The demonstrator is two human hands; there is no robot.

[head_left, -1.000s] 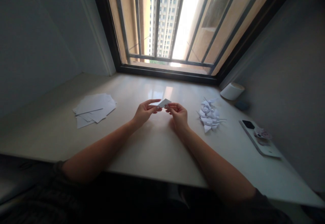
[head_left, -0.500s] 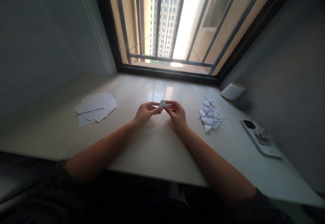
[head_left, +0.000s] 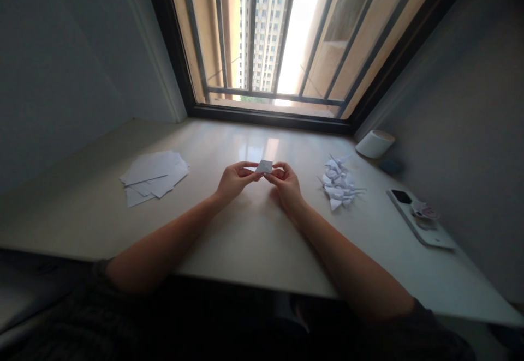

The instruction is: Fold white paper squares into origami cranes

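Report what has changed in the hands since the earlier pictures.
The small folded paper has been turned: a second ago a corner pointed up, now its upper edge lies about level. The right hand has shifted its fingers toward the paper's right edge. The left hand keeps its hold. Unchanged: the loose sheets, the pile of folded pieces and the phone.

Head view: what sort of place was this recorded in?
Probably a room in a home, seemingly on an upper floor, though an office can't be ruled out. A pale tabletop reaches towards a barred window, with a tall building outside.
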